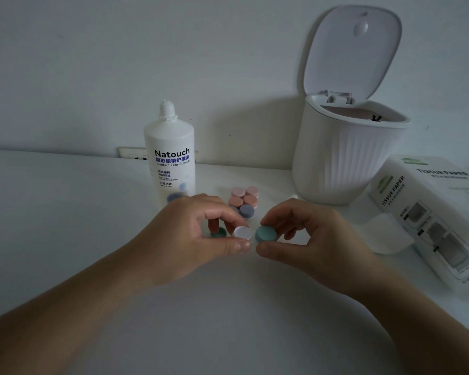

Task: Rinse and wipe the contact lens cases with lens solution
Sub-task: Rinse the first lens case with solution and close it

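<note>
Green cap [266,233] in right hand [309,239]

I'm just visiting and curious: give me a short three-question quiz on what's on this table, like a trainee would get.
1. True or false: the solution bottle has its cap on.
2. What does the right hand pinch? A) a green cap B) a tissue C) the bottle
3. Fill in: the lid of the white bin stands ____.

Key
1. False: its threaded neck is bare.
2. A. The left hand pinches a white case part beside it.
3. Open. The bin is behind the tissue paper pack, and the pink and purple cases lie in front of the bottle's right side.
</note>
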